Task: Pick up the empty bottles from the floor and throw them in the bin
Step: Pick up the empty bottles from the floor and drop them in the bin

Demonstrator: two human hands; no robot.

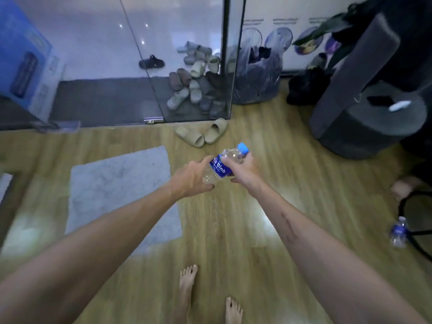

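An empty clear plastic bottle (221,166) with a blue label and blue cap is held in front of me above the wooden floor. My right hand (243,170) grips its upper half near the cap. My left hand (192,177) wraps around its crumpled bottom end. A second bottle (398,232) with the same blue label stands on the floor at the far right. A dark round bin (364,127) with its lid tilted up stands at the upper right.
A grey mat (121,192) lies on the floor to the left. Beige slippers (202,134) sit before a glass door, several more shoes behind it. A filled plastic bag (257,78) leans by the wall. Another person's foot (404,185) shows at right. My bare feet are below.
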